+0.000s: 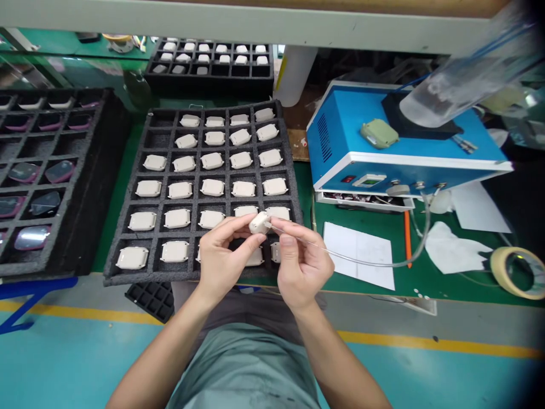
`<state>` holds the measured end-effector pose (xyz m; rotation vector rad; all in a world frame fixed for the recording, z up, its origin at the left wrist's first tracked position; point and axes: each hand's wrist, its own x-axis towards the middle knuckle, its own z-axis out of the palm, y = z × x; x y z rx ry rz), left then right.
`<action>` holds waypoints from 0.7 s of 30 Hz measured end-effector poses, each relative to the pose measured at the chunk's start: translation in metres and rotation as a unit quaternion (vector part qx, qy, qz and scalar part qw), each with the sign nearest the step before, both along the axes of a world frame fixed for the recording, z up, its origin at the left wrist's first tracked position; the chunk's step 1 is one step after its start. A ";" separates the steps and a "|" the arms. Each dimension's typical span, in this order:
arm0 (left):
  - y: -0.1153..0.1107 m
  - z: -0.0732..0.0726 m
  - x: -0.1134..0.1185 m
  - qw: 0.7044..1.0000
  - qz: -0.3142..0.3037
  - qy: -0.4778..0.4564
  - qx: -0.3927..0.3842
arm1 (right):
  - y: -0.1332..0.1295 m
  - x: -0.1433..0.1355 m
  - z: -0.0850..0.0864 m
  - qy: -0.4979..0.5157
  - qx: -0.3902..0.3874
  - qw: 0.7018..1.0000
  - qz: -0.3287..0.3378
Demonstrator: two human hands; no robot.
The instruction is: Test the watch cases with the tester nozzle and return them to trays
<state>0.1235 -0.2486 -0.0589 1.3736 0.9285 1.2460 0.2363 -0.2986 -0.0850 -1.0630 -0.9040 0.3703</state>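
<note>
Between thumb and fingertips, my left hand (221, 255) pinches a small cream-coloured watch case (258, 223), tilted above the foam tray. My right hand (304, 264) is closed on the end of a thin clear tube (366, 263). The tube's tip is at the case's right side; whether it touches is too small to tell. Below both hands lies the black foam tray (111, 272), its compartments mostly filled with similar cream cases, such as one (131, 257) at the near left. The hands hide some of the near compartments.
The tube runs to a blue machine (332, 128) at the right, with a green watch case (378, 133) on top. Nearby lie white paper (361, 255), an orange stick (407, 238) and a tape roll (497, 267). A foam tray (91, 187) with purple-edged parts stands left; another tray (208, 85) stands behind.
</note>
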 end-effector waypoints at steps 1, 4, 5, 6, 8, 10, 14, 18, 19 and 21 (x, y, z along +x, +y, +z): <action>0.000 0.000 0.000 1.000 -0.001 0.001 0.001 | 0.000 0.000 0.000 0.001 0.000 1.000 0.000; 0.001 0.000 -0.001 1.000 -0.004 0.006 0.001 | 0.000 0.000 0.001 0.001 -0.003 1.000 -0.002; 0.001 0.000 -0.001 1.000 -0.005 0.008 0.001 | 0.000 0.000 0.001 0.000 -0.005 1.000 -0.003; 0.001 -0.001 -0.001 1.000 -0.006 0.010 0.002 | 0.000 0.000 0.001 -0.001 -0.007 1.000 -0.004; 0.001 -0.001 -0.001 1.000 -0.007 0.013 0.002 | 0.000 0.000 0.002 -0.002 -0.010 1.000 -0.004; 0.001 -0.001 -0.001 1.000 -0.008 0.012 0.001 | 0.000 0.000 0.002 -0.002 -0.012 1.000 -0.003; 0.001 -0.001 -0.001 1.000 -0.010 0.016 0.008 | 0.000 0.000 0.001 0.001 -0.008 1.000 0.001; 0.001 -0.001 -0.002 0.999 -0.010 0.025 0.017 | 0.000 0.001 0.000 0.003 -0.002 1.000 0.006; 0.001 -0.001 -0.003 0.999 -0.011 0.026 0.018 | 0.000 0.001 -0.001 0.001 -0.001 1.000 0.005; 0.001 -0.002 -0.003 0.999 -0.012 0.027 0.018 | 0.001 0.001 -0.001 -0.003 0.000 1.000 0.004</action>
